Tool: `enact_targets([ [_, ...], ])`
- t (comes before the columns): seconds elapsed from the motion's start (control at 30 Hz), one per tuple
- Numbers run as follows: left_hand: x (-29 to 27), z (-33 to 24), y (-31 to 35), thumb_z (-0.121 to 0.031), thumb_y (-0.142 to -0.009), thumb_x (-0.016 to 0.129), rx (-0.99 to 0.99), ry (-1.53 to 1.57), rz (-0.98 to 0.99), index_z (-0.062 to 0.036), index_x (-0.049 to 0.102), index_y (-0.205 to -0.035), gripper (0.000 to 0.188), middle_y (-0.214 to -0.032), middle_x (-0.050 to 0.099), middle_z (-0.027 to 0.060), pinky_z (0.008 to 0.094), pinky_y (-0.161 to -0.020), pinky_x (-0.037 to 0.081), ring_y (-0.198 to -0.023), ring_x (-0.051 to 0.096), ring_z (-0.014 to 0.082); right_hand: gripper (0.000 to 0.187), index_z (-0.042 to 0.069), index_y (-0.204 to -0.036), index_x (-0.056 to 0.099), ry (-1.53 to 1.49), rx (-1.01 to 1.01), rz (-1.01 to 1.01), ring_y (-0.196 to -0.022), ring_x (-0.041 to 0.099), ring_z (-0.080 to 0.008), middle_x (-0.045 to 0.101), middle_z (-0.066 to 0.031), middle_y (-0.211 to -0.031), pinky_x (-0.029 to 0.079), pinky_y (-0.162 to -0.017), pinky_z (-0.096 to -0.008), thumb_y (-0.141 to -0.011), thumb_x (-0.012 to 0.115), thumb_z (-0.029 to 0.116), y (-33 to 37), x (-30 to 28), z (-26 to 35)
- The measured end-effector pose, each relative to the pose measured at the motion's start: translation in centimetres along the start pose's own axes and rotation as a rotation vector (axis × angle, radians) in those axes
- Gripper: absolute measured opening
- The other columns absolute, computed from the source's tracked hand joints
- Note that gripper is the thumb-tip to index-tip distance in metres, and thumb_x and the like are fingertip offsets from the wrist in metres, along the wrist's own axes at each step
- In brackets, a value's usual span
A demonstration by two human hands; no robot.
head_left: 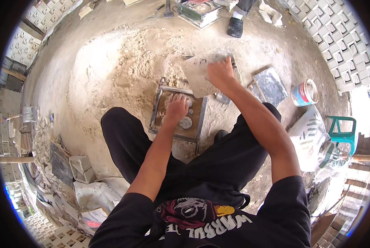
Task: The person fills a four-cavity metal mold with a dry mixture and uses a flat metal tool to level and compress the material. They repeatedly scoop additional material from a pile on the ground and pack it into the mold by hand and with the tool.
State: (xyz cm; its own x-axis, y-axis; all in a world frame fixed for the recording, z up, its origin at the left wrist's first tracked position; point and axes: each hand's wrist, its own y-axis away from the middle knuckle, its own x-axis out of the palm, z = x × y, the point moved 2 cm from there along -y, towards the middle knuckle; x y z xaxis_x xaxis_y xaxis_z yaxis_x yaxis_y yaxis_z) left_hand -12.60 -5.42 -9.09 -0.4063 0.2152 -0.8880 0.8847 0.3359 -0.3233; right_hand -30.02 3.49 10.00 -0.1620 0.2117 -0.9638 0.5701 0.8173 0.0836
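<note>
As seen from above, placed at the centre of the frame: left hand [177, 108], laid palm down inside a dark-rimmed box [202, 118], over its brown fill [160, 118]; fingers slightly bent, side by side — whether closed on anything beneath the palm, impossible to tell. Just right of the left hand, in the same box: large round grey disc [186, 123], with smaller discs [190, 111] above it. Above and right of centre: right hand [221, 74] on a thin pale sheet [196, 71], fingers curled near its right side; firm pinch or mere contact, not clear from this angle. Upper left of centre: loose pale sand [139, 53], spread toward the box. Farther right: dark flat panel [272, 84] on the ground, white bucket [302, 94] with coloured label, green stool [353, 134]. Near the upper edge: dark clog [234, 29] on another person's foot — well apart from both hands.
</note>
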Motion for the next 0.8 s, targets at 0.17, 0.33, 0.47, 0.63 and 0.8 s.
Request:
enact_targets([
  [0.17, 0.6, -2.6, -1.0, -0.029, -0.096, 0.046, -0.043, 0.166, 0.202, -0.0016, 0.063, -0.115, 0.037, -0.112, 0.065, 0.0196, 0.0455, -0.102, 0.041, -0.11, 0.059, 0.0359, 0.02, 0.016, -0.098, 0.073, -0.051, 0.021, 0.068, -0.1, 0.067, -0.0265, 0.072, -0.0063, -0.099, 0.027, -0.104, -0.0509, -0.084, 0.062, 0.025, 0.3, -0.1, -0.9],
  [0.33, 0.2, -3.4, -1.9, -0.026, -0.095, 0.05, -0.172, 0.439, 0.252, -0.0023, 0.065, -0.113, 0.033, -0.114, 0.065, 0.0202, 0.0423, -0.093, 0.048, -0.107, 0.06, 0.0369, 0.02, 0.015, -0.1, 0.072, -0.014, 0.019, 0.029, -0.099, 0.068, -0.0271, 0.072, -0.0068, -0.1, 0.028, -0.103, -0.0509, -0.084, 0.062, 0.025, 0.4, 1.0, -1.0],
  [0.47, -0.7, 1.6, -1.3, -0.019, -0.093, 0.055, -0.199, 0.503, -0.105, -0.0027, 0.067, -0.107, 0.024, -0.107, 0.067, 0.0194, 0.0428, -0.086, 0.05, -0.1, 0.063, 0.0374, 0.019, 0.014, -0.097, 0.073, -0.024, -0.002, 0.06, -0.098, 0.068, -0.028, 0.072, -0.0078, -0.099, 0.028, -0.103, -0.0528, -0.085, 0.062, 0.024, -0.5, 1.0, 0.4],
  [0.63, -3.1, 8.2, -0.8, -0.022, -0.095, 0.053, -0.43, 0.292, -0.277, -0.0032, 0.067, -0.105, 0.025, -0.099, 0.067, 0.0179, 0.0447, -0.082, 0.049, -0.094, 0.063, 0.0373, 0.02, 0.012, -0.095, 0.074, -0.018, -0.048, 0.096, -0.096, 0.069, -0.0278, 0.073, -0.0097, -0.096, 0.033, -0.101, -0.0504, -0.083, 0.063, 0.024, -2.9, 1.0, 2.2],
  [0.8, -1.9, 10.4, -0.4, -0.035, -0.098, 0.046, -0.634, 0.113, -0.272, -0.004, 0.058, -0.12, 0.04, -0.122, 0.06, 0.02, 0.0529, -0.1, 0.037, -0.113, 0.054, 0.0389, 0.035, 0.006, -0.094, 0.073, -0.052, -0.114, 0.189, -0.096, 0.069, -0.0322, 0.071, -0.0167, -0.099, 0.05, -0.09, -0.0461, -0.079, 0.067, 0.037, -8.7, 1.8, 3.7],
])
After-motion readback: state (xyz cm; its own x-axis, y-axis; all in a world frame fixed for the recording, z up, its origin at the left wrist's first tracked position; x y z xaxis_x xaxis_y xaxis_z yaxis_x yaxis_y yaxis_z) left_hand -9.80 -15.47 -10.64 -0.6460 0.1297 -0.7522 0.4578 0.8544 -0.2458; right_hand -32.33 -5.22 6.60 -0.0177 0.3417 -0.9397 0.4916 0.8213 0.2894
